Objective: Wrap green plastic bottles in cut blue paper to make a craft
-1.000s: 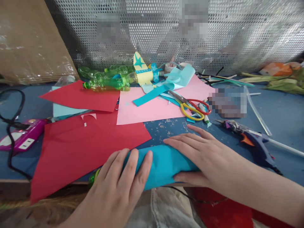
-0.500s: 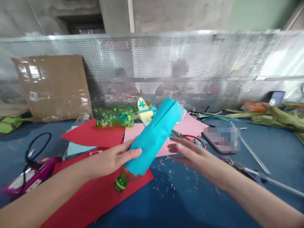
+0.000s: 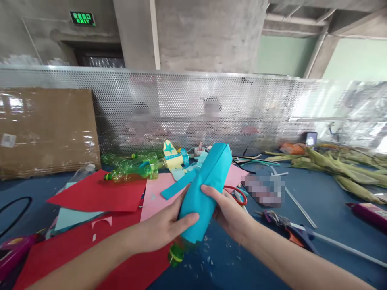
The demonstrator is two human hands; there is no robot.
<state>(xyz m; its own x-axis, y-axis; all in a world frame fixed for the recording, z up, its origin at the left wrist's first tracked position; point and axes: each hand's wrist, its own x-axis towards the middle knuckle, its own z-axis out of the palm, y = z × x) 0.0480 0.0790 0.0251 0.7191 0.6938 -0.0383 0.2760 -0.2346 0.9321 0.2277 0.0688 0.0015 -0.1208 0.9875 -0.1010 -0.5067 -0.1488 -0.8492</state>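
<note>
A plastic bottle wrapped in bright blue paper point(image 3: 204, 197) is tilted over the table, its green cap point(image 3: 175, 253) pointing down towards me. My left hand point(image 3: 169, 225) grips its lower left side, thumb across the paper. On the upper right side my right hand point(image 3: 228, 207) is closed round the same wrapped bottle, with its thumb on the front and its other fingers hidden behind. Just behind lie a blue paper strip point(image 3: 178, 185), pink paper point(image 3: 154, 197) and red-handled scissors point(image 3: 238, 195). Sheets of red paper point(image 3: 102, 191) are spread at the left.
Green bottles point(image 3: 133, 171) and a yellow paper-covered bottle point(image 3: 172, 157) stand or lie behind the paper. Cardboard point(image 3: 48, 133) leans at the left. A glue gun point(image 3: 296, 231), a phone point(image 3: 263, 191) and corn husks point(image 3: 332, 165) are at the right.
My right hand has moved in and closed on the blue-wrapped bottle, which is now more upright. The camera view has shifted up and to the right.
</note>
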